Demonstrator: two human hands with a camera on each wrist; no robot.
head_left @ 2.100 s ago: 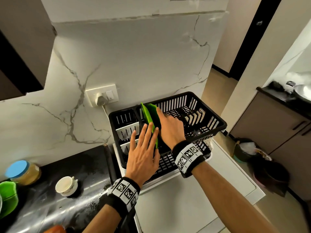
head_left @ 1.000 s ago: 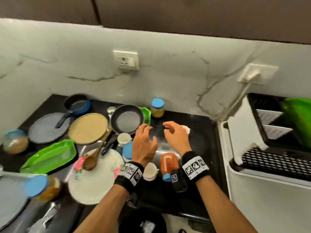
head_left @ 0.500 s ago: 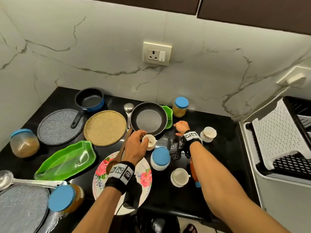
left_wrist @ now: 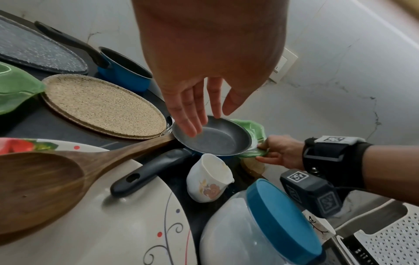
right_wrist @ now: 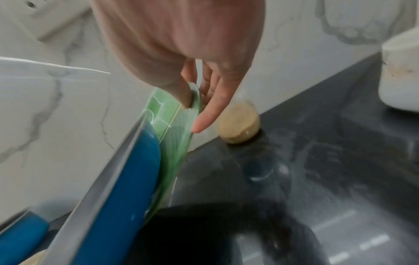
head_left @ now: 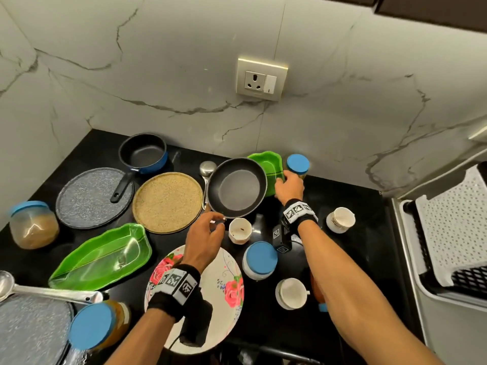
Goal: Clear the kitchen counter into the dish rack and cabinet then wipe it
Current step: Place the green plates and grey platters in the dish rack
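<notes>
Seen from the head camera, a person works over a black counter [head_left: 363, 241] crowded with dishes, the frying pan [head_left: 237, 187] at its middle. The right hand [head_left: 289, 186] reaches just behind and to the right of the pan and pinches the edge of a small green dish [head_left: 266, 164], which is tucked partly under the pan's rim and sits beside a blue-lidded jar [head_left: 297, 165]. The left hand [head_left: 204, 237] hovers at the pan's near edge, fingers loosely bent and holding nothing, above a flowered plate [head_left: 229, 285]. A white cup [head_left: 239, 230] stands just in front of the pan; a tan round plate [head_left: 167, 202] lies to the pan's left, with a large green tray [head_left: 102, 255] further left and nearer the camera (a blue saucepan [head_left: 143, 153] sits behind the tan plate). The white dish rack [head_left: 448, 233] stands well to the pan's right.

From the left wrist, that hand's fingers [left_wrist: 190, 114] hang straight and relaxed over the pan, touching nothing, while a wooden spoon [left_wrist: 45, 184] rests on the flowered plate in front of the pan.

From the right wrist, a blurred view, the thumb and fingers [right_wrist: 201, 114] clamp the green dish's rim; the dish appears tilted up against the pan's blue underside.
</notes>
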